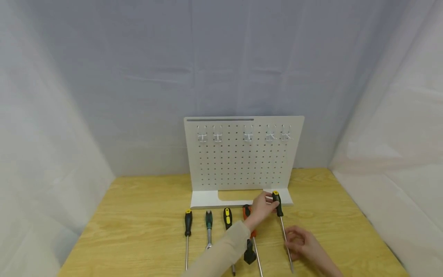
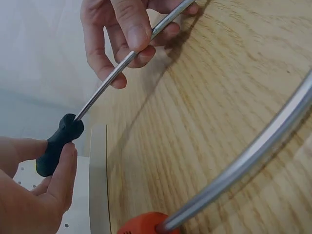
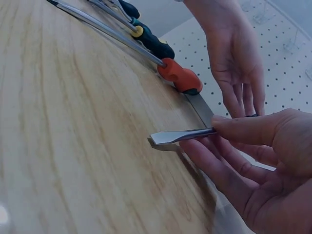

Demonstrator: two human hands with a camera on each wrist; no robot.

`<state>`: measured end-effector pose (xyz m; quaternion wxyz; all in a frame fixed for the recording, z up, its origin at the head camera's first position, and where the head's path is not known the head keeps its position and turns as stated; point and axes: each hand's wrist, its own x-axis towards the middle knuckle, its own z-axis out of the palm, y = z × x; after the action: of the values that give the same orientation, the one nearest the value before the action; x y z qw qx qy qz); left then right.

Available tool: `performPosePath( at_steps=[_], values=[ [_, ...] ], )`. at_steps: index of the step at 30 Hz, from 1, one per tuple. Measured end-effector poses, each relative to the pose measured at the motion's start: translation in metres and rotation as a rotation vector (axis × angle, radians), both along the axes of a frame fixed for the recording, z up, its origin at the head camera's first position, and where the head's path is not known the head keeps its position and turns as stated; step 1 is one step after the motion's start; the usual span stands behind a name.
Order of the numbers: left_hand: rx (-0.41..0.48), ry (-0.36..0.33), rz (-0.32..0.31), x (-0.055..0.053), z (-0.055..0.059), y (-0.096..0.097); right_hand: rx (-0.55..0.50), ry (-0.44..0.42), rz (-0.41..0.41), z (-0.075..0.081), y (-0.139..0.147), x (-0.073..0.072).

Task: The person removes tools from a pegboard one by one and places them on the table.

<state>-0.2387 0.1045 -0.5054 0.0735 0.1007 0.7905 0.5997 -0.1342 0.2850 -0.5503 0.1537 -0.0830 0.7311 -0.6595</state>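
Note:
A flat-blade screwdriver (image 1: 277,204) with a black handle and yellow end is held between both hands, handle toward the board. My left hand (image 1: 262,207) pinches the handle between thumb and fingers. Lower down, my right hand (image 1: 302,245) pinches the steel shaft (image 2: 109,80) between thumb and fingers. In the right wrist view the flat tip (image 3: 168,137) sticks out past the right thumb, close over the table. Under the left forearm lies an orange-handled screwdriver (image 1: 247,211), partly hidden by the hand and sleeve.
A white pegboard (image 1: 242,165) with several clear hooks (image 1: 248,134) stands at the back of the wooden table (image 1: 145,223). Left of the hands lie a black screwdriver (image 1: 188,223), a green-handled tool (image 1: 209,220) and a black-yellow screwdriver (image 1: 227,217). White curtains hang around.

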Motion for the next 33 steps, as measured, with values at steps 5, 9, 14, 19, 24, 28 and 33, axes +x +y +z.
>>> performPosePath(
  at_steps=[5,9,14,19,24,28,33],
  values=[
    [-0.074,0.026,0.009,0.006,-0.006,-0.002,0.025,-0.034,0.009,0.000,0.000,0.004],
    [-0.170,0.093,0.045,0.011,-0.011,-0.001,0.062,-0.071,0.015,0.002,0.000,0.006],
    [-0.245,0.131,0.053,0.016,-0.015,-0.003,0.115,-0.073,0.050,0.006,0.000,0.009],
    [-0.257,0.128,0.057,0.018,-0.016,-0.004,0.135,-0.058,0.063,0.005,0.000,0.010],
    [-0.315,0.126,0.062,0.018,-0.014,-0.004,0.154,-0.039,0.064,0.005,-0.002,0.010],
    [-0.366,0.107,0.065,0.019,-0.015,-0.003,0.182,-0.033,0.062,0.007,-0.003,0.012],
    [-0.408,0.094,0.061,0.018,-0.017,-0.003,0.211,-0.053,0.043,0.007,-0.005,0.013]
  ],
)
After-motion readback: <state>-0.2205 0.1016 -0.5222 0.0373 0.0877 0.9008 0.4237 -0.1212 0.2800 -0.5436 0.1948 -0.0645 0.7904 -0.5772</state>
